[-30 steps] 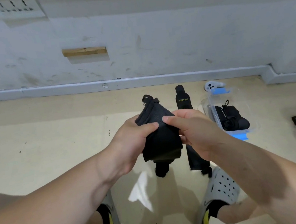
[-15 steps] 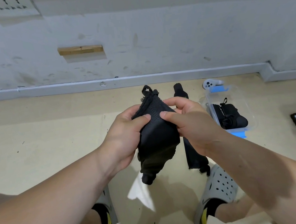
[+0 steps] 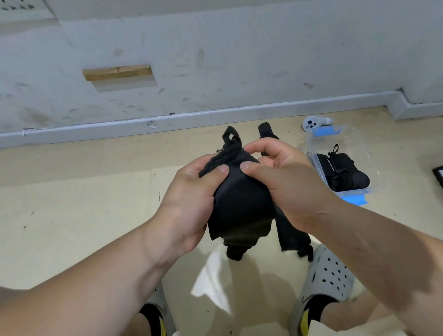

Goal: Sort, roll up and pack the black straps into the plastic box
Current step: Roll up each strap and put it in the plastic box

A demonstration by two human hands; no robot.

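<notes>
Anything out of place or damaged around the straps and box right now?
The strap held by the left hand and right hand looks frayed at its top edge. A white controller lies behind the plastic box, unrelated to packing.

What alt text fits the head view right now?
Left hand and right hand grip a bunched black strap. A second black strap lies flat on the floor below; the clear plastic box to the right holds rolled straps.

Matt black woven cloth strap, clear glossy plastic box, smooth floor, scuffed painted wall
</notes>
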